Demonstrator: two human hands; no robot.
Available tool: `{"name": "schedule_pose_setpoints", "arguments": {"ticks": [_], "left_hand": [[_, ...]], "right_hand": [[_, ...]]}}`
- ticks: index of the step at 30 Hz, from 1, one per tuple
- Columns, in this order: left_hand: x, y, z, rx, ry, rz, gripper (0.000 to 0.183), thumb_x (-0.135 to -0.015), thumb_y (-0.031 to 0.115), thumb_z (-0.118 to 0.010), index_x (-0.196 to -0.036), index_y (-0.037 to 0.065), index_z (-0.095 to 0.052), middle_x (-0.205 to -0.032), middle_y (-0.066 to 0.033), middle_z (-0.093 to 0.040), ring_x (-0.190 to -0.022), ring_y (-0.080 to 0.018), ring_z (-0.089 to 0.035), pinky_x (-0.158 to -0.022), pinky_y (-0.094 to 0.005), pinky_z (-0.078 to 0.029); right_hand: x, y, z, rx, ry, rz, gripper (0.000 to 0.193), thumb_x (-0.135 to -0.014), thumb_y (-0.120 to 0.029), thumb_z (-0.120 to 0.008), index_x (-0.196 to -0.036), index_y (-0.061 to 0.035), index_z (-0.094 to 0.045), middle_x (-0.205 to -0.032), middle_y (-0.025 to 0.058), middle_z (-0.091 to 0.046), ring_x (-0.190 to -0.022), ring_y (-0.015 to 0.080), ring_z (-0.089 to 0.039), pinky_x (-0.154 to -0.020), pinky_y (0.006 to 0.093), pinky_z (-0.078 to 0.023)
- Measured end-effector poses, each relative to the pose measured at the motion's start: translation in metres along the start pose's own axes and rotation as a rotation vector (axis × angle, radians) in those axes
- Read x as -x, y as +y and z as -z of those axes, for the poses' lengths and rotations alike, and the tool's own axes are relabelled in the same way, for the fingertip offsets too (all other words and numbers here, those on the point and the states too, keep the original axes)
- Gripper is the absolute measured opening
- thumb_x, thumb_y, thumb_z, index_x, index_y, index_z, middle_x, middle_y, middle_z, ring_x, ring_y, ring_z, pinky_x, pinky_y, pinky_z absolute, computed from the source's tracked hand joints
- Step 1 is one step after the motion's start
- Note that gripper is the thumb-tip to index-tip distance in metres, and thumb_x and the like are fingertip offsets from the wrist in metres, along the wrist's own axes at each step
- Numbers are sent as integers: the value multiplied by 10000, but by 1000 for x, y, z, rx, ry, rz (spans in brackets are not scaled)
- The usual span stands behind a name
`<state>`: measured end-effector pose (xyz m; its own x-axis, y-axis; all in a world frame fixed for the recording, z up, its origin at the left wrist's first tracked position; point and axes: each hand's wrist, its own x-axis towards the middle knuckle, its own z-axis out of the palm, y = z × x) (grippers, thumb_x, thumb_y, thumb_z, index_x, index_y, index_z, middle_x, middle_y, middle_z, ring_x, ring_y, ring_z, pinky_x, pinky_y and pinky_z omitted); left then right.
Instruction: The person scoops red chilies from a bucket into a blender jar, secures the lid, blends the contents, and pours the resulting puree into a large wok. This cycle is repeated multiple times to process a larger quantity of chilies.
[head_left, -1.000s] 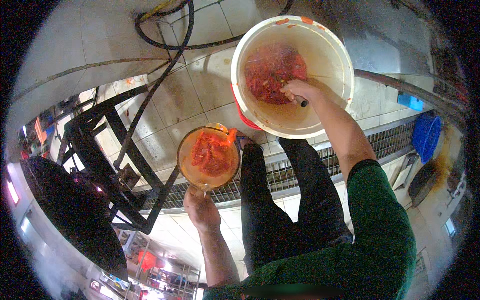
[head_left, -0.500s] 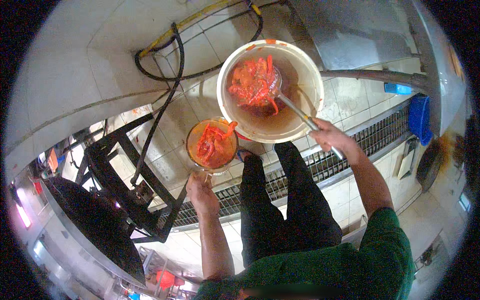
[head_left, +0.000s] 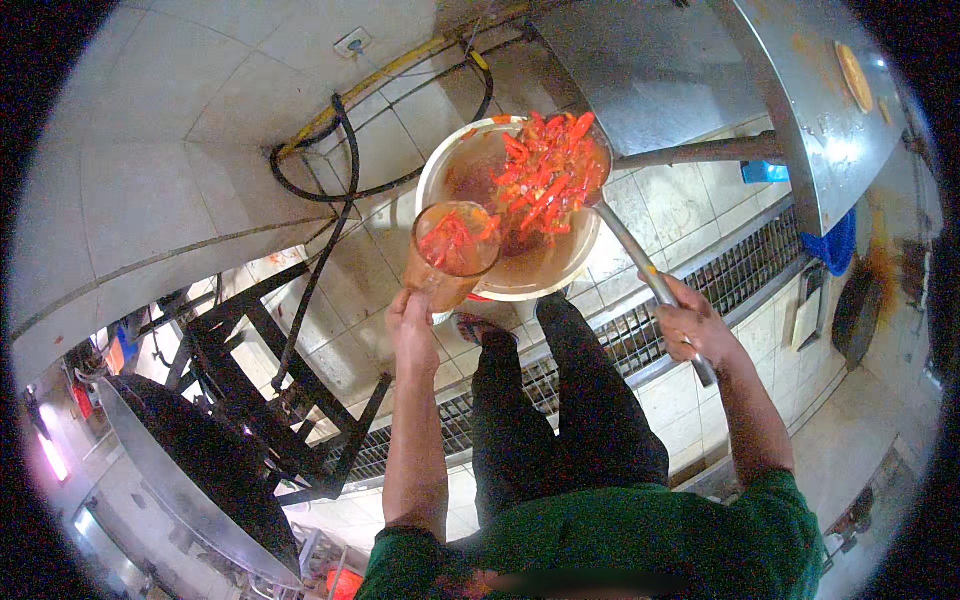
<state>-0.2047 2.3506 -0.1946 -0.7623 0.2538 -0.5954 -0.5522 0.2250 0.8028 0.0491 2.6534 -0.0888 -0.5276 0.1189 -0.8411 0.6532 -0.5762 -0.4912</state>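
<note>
A clear jug (head_left: 437,284) with brownish liquid and red pieces on top is gripped in my left hand (head_left: 411,326). It is tilted over the near left rim of a white bucket (head_left: 428,182). My right hand (head_left: 692,322) is closed round the long metal handle of a ladle (head_left: 632,248). Its bowl is heaped with red pieces (head_left: 552,172) that look like chili peppers, held above the bucket's far right side. Brownish liquid shows inside the bucket. The heap hides most of the ladle's bowl, so I cannot tell whether it has holes.
A black hose (head_left: 352,165) loops along the far wall. At left stand a black metal frame (head_left: 262,350) and a large dark wok (head_left: 195,460). A floor drain grate (head_left: 745,258) runs beneath my legs. A steel counter (head_left: 820,110) juts in at upper right, near a blue basket (head_left: 832,245).
The ladle has risen out of the bucket with a heap of red pieces and moved right. My left hand has brought the jug rightward and up to the bucket's rim.
</note>
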Motion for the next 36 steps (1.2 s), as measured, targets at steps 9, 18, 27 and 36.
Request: {"name": "schedule_pose_setpoints", "arguments": {"ticks": [9,18,27,36], "left_hand": [[-1,41,-72,0,-142,-16,322,-934,118,-556,-1192,-43,-662,-1060,-77,-707,-956,-147,-653,-887,-299,-503],[-3,32,-99,140,-138,-16,275,-901,123,-582,-1103,-27,-692,-997,-57,-699,-892,-126,-640,-839,-287,-504],[-15,-24,-71,382,-34,-26,162,-904,154,-597,-783,47,-602,-747,16,-522,-681,-99,-477,-681,-257,-414],[-16,-25,-54,397,-21,-34,172,-956,153,-531,-835,62,-614,-814,-15,-613,-718,-119,-553,-686,-280,-448]], "right_hand": [[56,-19,-25,168,60,98,645,-965,-79,-559,-1562,-112,-317,-566,-63,-430,-408,36,-395,-364,230,-343],[23,39,-40,550,266,452,633,-948,-70,-557,-1536,-32,-326,-1365,216,-564,-1260,242,-541,-1087,377,-391],[35,22,-28,-143,76,192,615,-998,-103,-536,-1557,-87,-280,-617,-25,-469,-395,57,-396,-358,239,-355],[-136,78,-33,349,227,46,524,-931,-256,-633,-1366,-19,-461,-730,62,-609,-477,176,-563,-445,333,-465]]}}
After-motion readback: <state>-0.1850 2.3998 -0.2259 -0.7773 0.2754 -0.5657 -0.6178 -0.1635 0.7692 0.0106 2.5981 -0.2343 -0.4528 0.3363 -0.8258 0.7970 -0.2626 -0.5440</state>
